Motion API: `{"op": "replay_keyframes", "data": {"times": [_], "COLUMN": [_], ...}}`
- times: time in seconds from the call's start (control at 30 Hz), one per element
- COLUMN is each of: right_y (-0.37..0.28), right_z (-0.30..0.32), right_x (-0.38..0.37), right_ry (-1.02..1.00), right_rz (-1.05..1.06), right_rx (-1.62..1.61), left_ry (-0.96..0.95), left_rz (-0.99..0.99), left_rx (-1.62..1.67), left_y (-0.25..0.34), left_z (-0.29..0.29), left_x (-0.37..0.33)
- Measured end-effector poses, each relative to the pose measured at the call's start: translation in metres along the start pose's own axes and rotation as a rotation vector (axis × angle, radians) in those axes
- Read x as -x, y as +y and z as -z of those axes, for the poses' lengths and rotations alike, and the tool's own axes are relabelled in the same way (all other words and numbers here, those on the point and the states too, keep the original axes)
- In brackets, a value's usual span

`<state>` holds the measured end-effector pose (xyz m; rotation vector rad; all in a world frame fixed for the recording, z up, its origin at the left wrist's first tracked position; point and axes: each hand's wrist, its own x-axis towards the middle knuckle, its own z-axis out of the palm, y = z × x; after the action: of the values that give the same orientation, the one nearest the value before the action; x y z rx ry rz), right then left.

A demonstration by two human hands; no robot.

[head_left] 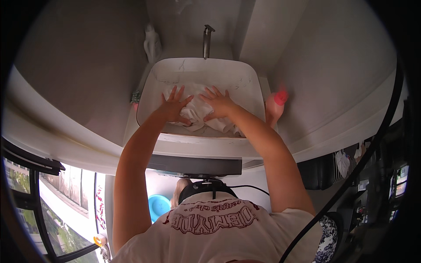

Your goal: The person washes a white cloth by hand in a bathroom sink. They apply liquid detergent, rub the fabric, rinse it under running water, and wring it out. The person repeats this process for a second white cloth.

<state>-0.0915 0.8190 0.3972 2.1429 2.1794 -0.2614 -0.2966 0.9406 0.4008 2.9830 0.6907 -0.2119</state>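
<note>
A wide white sink basin (245,87) with grey marbling lies in front of me. In it spreads a crumpled white cloth (197,107), possibly a garment; its exact kind I cannot tell. My left hand (174,107) rests on the cloth's left part, palm down, fingers spread. On the right part lies my right hand (218,104), also flat with its fingers apart. A gap of cloth shows between the two hands. Behind the basin stands a metal faucet (207,41); whether water runs from it I cannot make out.
A white bottle (152,44) stands behind the basin on the left. Right of the basin is a pinkish bottle with a red cap (280,97). A small green and pink item (135,98) sits at the left rim. Below, a blue basin (158,207) is on the floor. A black cable (377,136) hangs at right.
</note>
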Motion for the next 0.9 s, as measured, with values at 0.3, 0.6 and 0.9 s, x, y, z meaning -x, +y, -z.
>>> {"op": "replay_keyframes", "data": {"times": [0.3, 0.6, 0.9], "right_y": [0.020, 0.033, 0.018], "right_z": [-0.048, -0.079, -0.064], "right_x": [-0.044, -0.063, -0.078], "right_ry": [-0.050, 0.232, 0.295], "right_rz": [0.073, 0.115, 0.028], "right_rx": [-0.051, -0.066, -0.113], "left_ry": [-0.134, 0.037, 0.192], "left_rz": [-0.045, -0.162, -0.268], "left_rx": [0.041, -0.062, -0.038], "left_y": [-0.020, -0.040, -0.060], "left_z": [-0.029, -0.052, -0.061], "left_x": [-0.040, -0.068, -0.102]}}
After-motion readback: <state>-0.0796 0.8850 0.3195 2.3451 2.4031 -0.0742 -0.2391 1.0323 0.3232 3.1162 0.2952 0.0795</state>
